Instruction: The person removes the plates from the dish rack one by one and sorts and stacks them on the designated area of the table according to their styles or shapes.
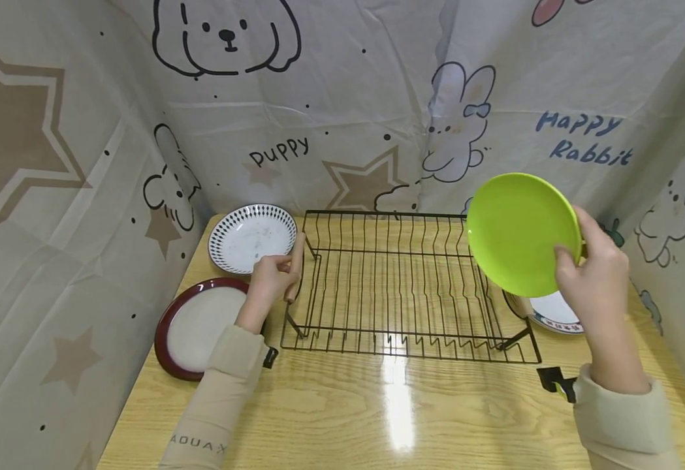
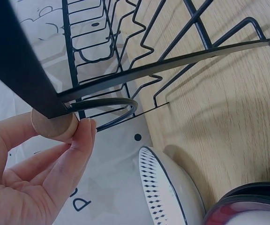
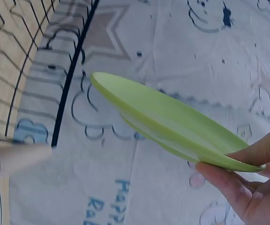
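Note:
A black wire dish rack point(image 1: 389, 287) with wooden side handles stands on the wooden table. My left hand point(image 1: 270, 282) pinches the rack's left wooden handle point(image 2: 55, 125) between thumb and fingers. Raised above the rack's right end, a bright green plate point(image 1: 521, 235) is tilted with its inner face toward me. My right hand point(image 1: 597, 274) grips that plate by its right rim, thumb on the inner face and fingers beneath, as the right wrist view shows. The plate point(image 3: 172, 122) is apart from the rack there.
Left of the rack are a white bowl with a black diamond rim point(image 1: 252, 238) and a maroon-rimmed plate point(image 1: 201, 329). A white plate with a patterned rim point(image 1: 556, 313) lies partly hidden at the right. Printed cloth point(image 1: 342, 98) walls the table's back and sides.

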Demonstrator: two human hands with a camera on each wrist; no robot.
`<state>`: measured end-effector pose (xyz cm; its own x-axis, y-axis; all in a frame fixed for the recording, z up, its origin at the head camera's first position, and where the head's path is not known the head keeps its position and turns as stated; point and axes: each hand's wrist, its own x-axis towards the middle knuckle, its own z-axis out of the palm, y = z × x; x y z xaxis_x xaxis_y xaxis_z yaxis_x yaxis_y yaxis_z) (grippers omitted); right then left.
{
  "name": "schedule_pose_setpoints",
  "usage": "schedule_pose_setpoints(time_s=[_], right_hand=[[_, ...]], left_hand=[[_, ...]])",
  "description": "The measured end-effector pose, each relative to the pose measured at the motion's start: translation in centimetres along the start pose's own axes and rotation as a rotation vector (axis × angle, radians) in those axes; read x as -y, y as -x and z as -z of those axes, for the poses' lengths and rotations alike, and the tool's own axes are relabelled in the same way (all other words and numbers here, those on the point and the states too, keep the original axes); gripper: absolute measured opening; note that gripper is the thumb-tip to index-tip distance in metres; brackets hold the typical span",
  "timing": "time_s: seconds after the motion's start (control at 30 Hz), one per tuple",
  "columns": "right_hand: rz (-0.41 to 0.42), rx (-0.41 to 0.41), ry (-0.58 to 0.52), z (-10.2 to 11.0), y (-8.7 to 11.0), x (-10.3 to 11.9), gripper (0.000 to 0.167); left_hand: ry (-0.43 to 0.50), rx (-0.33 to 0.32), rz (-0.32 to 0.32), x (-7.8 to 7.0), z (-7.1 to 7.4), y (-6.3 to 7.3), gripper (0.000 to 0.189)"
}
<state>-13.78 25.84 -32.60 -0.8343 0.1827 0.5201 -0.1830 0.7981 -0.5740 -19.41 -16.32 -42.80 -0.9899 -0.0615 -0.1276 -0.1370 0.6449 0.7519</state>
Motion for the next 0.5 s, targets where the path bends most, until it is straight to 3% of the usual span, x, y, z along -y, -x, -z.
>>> schedule_pose_setpoints(time_s=[0.3,0.5], right_hand=[[-0.248,-0.064,0.034,2.5,0.2,-2.5,0.054],[-0.393,-0.094,-0.012,3.7,0.6,-4.7,0.055]], left_hand=[[-0.008,-0.006,-0.012,-0.1,0.1,0.1,0.040],[-0.003,0.001,-0.010,-0.1,0.1,0.0,0.040]])
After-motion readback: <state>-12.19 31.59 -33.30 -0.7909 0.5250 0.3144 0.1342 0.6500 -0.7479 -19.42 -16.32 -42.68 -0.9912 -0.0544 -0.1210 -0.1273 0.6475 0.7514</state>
